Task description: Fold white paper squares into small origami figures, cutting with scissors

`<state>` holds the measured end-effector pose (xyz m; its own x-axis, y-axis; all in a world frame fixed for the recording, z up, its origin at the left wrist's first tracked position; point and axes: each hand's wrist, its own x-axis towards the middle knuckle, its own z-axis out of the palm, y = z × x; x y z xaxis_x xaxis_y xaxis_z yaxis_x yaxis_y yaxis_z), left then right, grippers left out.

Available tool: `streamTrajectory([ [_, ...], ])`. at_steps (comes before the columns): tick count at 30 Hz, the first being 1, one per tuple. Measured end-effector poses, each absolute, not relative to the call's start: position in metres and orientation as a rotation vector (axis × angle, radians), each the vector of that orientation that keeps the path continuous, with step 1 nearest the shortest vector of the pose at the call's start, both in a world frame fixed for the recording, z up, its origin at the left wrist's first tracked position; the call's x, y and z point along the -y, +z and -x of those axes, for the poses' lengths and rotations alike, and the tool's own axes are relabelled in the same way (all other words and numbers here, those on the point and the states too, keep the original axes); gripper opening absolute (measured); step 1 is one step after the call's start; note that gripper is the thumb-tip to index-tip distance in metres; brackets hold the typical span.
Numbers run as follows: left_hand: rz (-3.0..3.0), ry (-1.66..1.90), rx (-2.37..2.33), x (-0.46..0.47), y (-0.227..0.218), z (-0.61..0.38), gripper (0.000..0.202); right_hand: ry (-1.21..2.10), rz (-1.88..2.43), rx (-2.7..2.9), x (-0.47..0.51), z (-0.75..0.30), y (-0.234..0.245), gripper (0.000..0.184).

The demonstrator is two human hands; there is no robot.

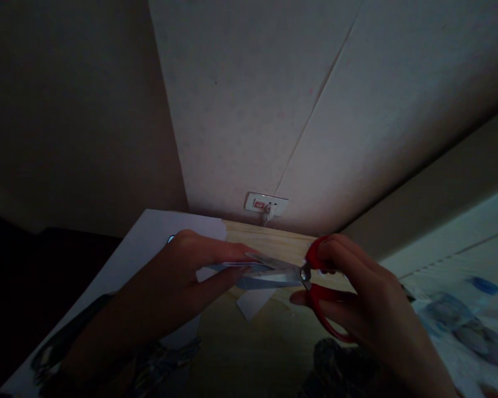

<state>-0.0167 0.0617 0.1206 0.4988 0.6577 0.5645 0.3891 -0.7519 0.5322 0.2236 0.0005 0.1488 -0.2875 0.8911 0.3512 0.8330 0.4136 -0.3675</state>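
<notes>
My right hand [365, 298] grips a pair of scissors [290, 275] by its red handles, fingers and thumb through the loops. The blades point left and stand slightly apart. Between them lies the edge of a folded piece of paper [253, 283]. My left hand [207, 260] pinches that paper between thumb and fingers, close to the blade tips. Below the paper, a small white paper scrap [255, 303] rests on the wooden table [249, 354].
White sheets [124, 265] cover the table's left side, partly under my left arm. A wall socket [266, 204] with a plug in it sits behind the table. On the right are clear plastic wrapping and a bottle with a blue cap [483, 286].
</notes>
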Motion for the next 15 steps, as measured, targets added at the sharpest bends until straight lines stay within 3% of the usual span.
streamTrajectory([
  [7, -2.286, 0.862, -0.948, -0.058, 0.134, 0.016, 0.019, 0.138, 1.484, 2.171, -0.001, -0.222, 0.15, 0.024],
  [15, -2.219, 0.833, -0.936, -0.058, 0.127, 0.02, 0.02, 0.145, 1.47, 2.177, 0.0, -0.223, 0.152, 0.023],
])
